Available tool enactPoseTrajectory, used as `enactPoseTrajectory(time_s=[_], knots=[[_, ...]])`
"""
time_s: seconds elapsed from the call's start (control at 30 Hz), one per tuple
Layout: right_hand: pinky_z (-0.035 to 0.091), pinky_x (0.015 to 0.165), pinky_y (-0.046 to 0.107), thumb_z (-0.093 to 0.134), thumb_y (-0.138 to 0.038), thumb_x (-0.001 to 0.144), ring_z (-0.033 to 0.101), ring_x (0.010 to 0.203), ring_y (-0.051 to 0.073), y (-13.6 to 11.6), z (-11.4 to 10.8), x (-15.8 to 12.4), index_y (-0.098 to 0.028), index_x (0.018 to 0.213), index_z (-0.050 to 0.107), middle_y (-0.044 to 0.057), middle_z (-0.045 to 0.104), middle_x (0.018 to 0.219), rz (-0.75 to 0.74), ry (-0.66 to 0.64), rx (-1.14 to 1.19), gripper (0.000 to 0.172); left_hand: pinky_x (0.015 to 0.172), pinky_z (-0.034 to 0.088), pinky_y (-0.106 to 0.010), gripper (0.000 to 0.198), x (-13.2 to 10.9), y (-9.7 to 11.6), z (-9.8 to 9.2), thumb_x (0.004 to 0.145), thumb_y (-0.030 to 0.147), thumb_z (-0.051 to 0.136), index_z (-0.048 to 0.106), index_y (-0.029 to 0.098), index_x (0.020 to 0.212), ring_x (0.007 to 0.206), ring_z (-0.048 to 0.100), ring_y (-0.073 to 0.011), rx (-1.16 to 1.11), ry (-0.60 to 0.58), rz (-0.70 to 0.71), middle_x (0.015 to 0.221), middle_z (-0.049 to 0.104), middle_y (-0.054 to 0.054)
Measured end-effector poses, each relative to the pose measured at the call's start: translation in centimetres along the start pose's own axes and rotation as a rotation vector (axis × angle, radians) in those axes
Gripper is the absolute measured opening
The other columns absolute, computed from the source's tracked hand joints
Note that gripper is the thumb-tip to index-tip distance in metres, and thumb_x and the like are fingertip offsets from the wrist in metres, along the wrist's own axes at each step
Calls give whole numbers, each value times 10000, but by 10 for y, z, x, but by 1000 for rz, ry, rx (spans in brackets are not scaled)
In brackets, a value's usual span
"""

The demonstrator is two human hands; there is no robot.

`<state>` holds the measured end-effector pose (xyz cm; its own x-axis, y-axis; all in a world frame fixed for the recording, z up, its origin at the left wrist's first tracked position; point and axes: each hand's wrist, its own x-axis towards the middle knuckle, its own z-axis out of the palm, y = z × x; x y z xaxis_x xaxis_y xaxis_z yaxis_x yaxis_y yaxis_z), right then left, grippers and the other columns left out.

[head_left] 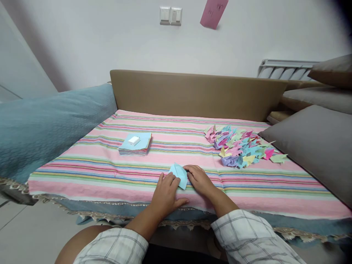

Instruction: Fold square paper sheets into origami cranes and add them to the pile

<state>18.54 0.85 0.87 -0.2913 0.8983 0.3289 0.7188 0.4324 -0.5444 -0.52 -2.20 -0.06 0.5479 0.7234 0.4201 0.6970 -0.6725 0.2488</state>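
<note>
The small light-blue folded paper piece (178, 175) lies near the front edge of the pink striped cloth-covered surface (110, 172), roughly at its middle. The left hand (166, 192) rests flat, fingers pressing the paper's left side; the right hand (199, 180) presses its right side with curled fingers. Neither hand grips; both pin the paper down. The step in hand appears to be creasing a fold. The next move likely calls for firm, even fingertip pressure along the crease line.

A stack of square coloured paper sheets (136, 145), topped by a small white block (134, 140), sits toward the back left. A heap of folded multicoloured paper cranes (239, 146) occupies the back right, beside a grey cushion (316, 146). Nothing obstructs the hands.
</note>
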Motion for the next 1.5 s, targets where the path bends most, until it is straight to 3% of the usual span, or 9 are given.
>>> enactPoseTrajectory(time_s=[0.1, 0.2, 0.37, 0.47, 0.53, 0.63, 0.87, 1.13, 1.5], knots=[[390, 853, 339, 463, -174, 844, 550, 949, 191, -4, -4, 0, -224, 996, 630, 42, 657, 997, 52, 0, -57, 231, 1021, 211, -583, 569, 3, 7, -8, 715, 558, 631, 522, 201, 1145, 1095, 495, -303, 13, 38, -28, 1119, 589, -120], [387, 781, 309, 517, -173, 806, 564, 853, 183, -8, -6, -1, -224, 915, 637, 24, 663, 878, 97, -6, -102, 171, 901, 363, -465, 295, 4, 12, -15, 812, 394, 574, 592, 211, 1042, 957, 535, -250, 17, 74, -22, 1025, 623, -84], [419, 699, 300, 528, -196, 776, 563, 688, 169, -11, -5, -7, -202, 1012, 566, -6, 626, 716, 128, -14, -51, 240, 705, 426, -313, 164, 4, 1, -19, 845, 184, 507, 666, 220, 866, 793, 546, -177, -3, 105, 93, 884, 649, -44], [435, 826, 369, 561, -195, 743, 556, 913, 219, -11, -4, -10, -181, 1147, 509, 75, 622, 957, -11, 92, -49, 407, 699, 449, -287, 192, 6, -16, -18, 839, 169, 517, 689, 248, 874, 791, 566, -159, -11, 146, 162, 897, 647, -35], [375, 956, 428, 557, -164, 734, 441, 1148, 255, -12, -5, -10, -193, 1206, 499, 125, 515, 1224, -166, 143, -73, 476, 684, 466, -268, 191, 7, -27, -17, 841, 185, 525, 696, 255, 890, 807, 583, -155, -22, 138, 177, 928, 645, -35], [291, 1031, 469, 544, -132, 737, 298, 1278, 272, -13, -8, -10, -235, 1114, 594, 83, 383, 1395, -299, 71, -96, 394, 671, 484, -242, 183, 11, -38, -20, 832, 182, 536, 701, 248, 875, 817, 604, -147, -69, 106, 180, 926, 645, -33], [273, 962, 437, 589, -286, 806, 492, 1046, 224, -20, -7, -7, -261, 883, 661, 29, 655, 1045, -157, -49, -63, 108, 841, 480, -358, 169, 19, -44, -33, 782, 142, 574, 703, 237, 837, 953, 584, -205, -49, 86, 14, 1021, 641, -62], [160, 985, 453, 577, -335, 830, 489, 1021, 205, -23, 3, -6, -287, 844, 676, 8, 655, 981, -88, -51, -81, 111, 875, 483, -334, 270, 16, -40, -38, 692, 237, 708, 668, 239, 959, 1057, 569, -220, -288, -73, -138, 1166, 584, -69], [195, 956, 411, 463, -341, 903, 506, 996, 173, -27, 7, 0, -253, 820, 635, 2, 659, 964, 23, -57, -76, 211, 883, 459, -340, 169, 19, -39, -43, 809, 287, 573, 689, 205, 718, 1054, 569, -213, -251, -110, -232, 1089, 612, -72]])
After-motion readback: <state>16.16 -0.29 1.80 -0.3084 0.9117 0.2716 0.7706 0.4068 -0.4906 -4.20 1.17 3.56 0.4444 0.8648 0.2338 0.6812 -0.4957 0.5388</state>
